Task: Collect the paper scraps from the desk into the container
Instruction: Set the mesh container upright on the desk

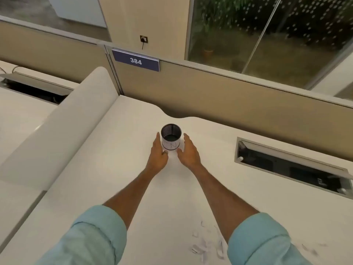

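- Your left hand [158, 152] is flat and spread, fingers straight, against the left side of the container [171, 137]; thumb at its base
- Your right hand [188, 150] is spread wide just right of it; contact cannot be told; neither hand grips anything
- Container: black mesh cup with a white paper band, upright on the white desk [114, 159], mid-desk near the beige partition [210, 96]
- Paper scraps [205, 245] lie scattered at the near edge, between your rolled blue sleeves [263, 240], well apart from the cup
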